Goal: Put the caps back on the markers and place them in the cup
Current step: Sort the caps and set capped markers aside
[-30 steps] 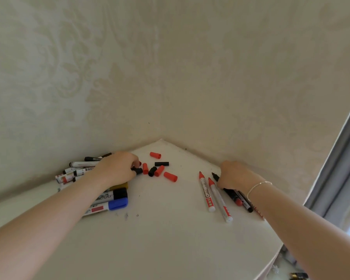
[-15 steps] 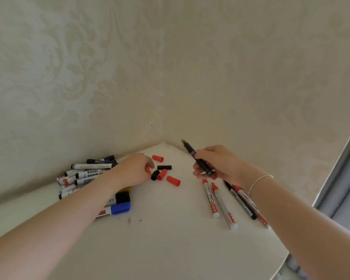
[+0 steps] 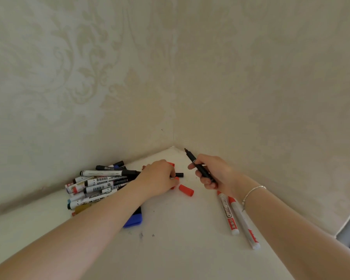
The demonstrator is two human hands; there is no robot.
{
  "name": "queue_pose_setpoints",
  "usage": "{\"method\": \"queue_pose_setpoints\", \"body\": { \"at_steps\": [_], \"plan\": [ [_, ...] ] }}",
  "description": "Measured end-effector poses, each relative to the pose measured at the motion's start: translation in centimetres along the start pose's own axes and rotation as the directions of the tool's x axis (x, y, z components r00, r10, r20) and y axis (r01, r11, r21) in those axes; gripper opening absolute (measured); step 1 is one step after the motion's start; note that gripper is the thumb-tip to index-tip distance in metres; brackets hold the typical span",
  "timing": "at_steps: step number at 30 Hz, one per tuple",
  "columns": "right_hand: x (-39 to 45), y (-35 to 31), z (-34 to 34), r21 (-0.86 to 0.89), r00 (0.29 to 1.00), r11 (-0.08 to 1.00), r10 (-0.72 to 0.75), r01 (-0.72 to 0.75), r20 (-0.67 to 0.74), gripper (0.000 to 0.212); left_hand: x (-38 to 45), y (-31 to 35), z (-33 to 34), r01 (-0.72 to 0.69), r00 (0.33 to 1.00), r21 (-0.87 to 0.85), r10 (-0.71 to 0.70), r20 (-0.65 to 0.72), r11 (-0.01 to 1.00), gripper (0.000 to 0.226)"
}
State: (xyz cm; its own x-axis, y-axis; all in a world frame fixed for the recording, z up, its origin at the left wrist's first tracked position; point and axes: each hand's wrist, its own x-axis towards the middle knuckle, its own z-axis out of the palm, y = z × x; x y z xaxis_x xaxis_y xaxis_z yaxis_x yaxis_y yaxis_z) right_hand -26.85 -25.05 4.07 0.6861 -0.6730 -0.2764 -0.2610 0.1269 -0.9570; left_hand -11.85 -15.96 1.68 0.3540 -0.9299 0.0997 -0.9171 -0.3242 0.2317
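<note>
White bench [image 3: 170,249] filled the near view, a corner top set against patterned wallpaper [image 3: 89,77]. At about five o'clock two white markers with red tips [image 3: 233,217] lay side by side, uncapped, tips pointing away. At about seven o'clock a blue-capped marker [image 3: 132,220] showed from under the left forearm, and beyond it, toward ten o'clock, a pile of markers [image 3: 97,184] lay heaped near the wall. Just right of centre a loose red cap [image 3: 186,190] rested on the bench. The left hand [image 3: 156,179] lay knuckles-up over more caps, its fingers curled down onto them; whether they pinched one could not be told. A black cap [image 3: 179,175] and another red cap [image 3: 171,164] peeked out beside it. At about one o'clock the right hand [image 3: 214,172], a thin bracelet [image 3: 253,191] at the wrist, gripped an uncapped black marker [image 3: 198,166], fingers wrapped round the barrel, tip aimed up toward the corner. No cup could be made out.
</note>
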Motion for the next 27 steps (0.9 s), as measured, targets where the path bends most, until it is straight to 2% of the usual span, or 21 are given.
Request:
{"method": "queue_pose_setpoints", "body": {
  "at_steps": [6,10,16,18,19,20,21,23,25,27],
  "plan": [
    [0.5,-0.1,0.1,-0.062,1.000,0.998,0.011,-0.011,0.001,0.022,0.7,-0.2,0.5,-0.003,0.999,0.000,0.003,0.038,1.000,0.024],
    [0.7,0.2,-0.1,-0.108,1.000,0.994,0.007,-0.007,0.007,0.023,0.7,-0.1,0.7,-0.065,0.996,-0.006,0.065,0.055,0.998,0.018],
    [0.7,0.3,-1.0,-0.139,1.000,0.990,-0.001,0.004,0.025,0.028,1.0,0.2,1.8,-0.085,0.991,-0.024,0.087,0.102,0.996,0.031],
    [0.6,0.3,-1.3,-0.135,0.999,0.991,-0.008,0.014,0.043,0.029,1.2,0.3,1.8,-0.071,0.991,-0.093,0.081,0.105,0.993,0.036],
    [0.6,0.3,-1.4,-0.130,0.998,0.991,-0.015,0.022,0.054,0.029,1.3,0.4,1.7,-0.043,0.994,-0.198,0.062,0.089,0.979,0.035],
    [0.5,0.4,-1.5,-0.120,0.997,0.992,-0.025,0.033,0.066,0.029,1.4,0.4,1.5,0.002,0.997,-0.364,0.028,0.076,0.931,0.033],
    [0.5,0.4,-1.6,-0.107,0.996,0.993,-0.036,0.045,0.080,0.029,1.4,0.4,1.1,0.057,0.997,-0.567,-0.013,0.081,0.822,0.029],
    [0.5,0.4,-1.6,-0.079,0.993,0.995,-0.059,0.067,0.105,0.029,1.4,0.1,0.3,0.148,0.989,-0.877,-0.065,0.133,0.457,0.026],
    [0.5,0.4,-1.5,-0.075,0.989,0.994,-0.070,0.080,0.129,0.029,1.2,-0.2,-0.5,0.204,0.979,-0.972,-0.050,0.199,0.117,0.025],
    [0.6,0.4,-1.4,-0.102,0.987,0.990,-0.078,0.093,0.142,0.030,1.0,-0.6,-1.1,0.223,0.974,-0.970,-0.025,0.226,-0.097,0.025]
  ]
}}
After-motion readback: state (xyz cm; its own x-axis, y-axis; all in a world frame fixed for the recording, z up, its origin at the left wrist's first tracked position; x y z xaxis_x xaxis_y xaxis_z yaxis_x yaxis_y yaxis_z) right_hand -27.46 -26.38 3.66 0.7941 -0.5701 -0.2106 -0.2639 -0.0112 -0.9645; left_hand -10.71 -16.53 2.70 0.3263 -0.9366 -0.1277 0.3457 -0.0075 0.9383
